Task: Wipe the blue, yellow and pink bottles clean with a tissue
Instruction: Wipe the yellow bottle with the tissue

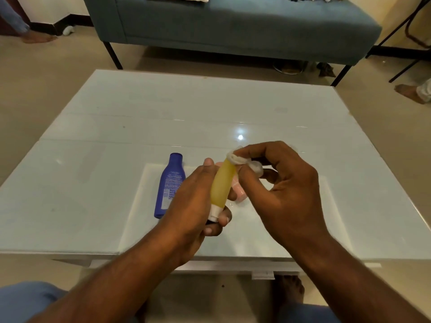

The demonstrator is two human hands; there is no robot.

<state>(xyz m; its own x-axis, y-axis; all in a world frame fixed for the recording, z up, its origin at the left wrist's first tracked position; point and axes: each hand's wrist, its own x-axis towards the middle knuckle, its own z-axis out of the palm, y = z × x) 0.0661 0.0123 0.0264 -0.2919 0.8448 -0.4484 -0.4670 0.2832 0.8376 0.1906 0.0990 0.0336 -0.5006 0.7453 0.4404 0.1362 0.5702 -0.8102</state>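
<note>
The left hand point(193, 201) is gripping the yellow bottle point(222, 185) near its white cap point(215, 212), fingers curled round the lower end, so the bottle is tilting up and to the right at the centre of the frame, held above the table. The right hand point(282, 183) is pinching a crumpled white tissue point(242, 160) between thumb and fingers and pressing it against the bottle's upper end. Just behind the yellow bottle, the pink bottle point(239, 192) is lying on the table, mostly hidden by the hands. To the left of it, the blue bottle point(169, 185) is lying flat on its side, its cap end pointing toward the top of the frame. All of this is sitting over a glossy white table point(210, 108) filling the middle of the frame. A blue sofa point(233, 26) is standing across the top, and a bare foot point(410, 92) is showing at the right edge.
</note>
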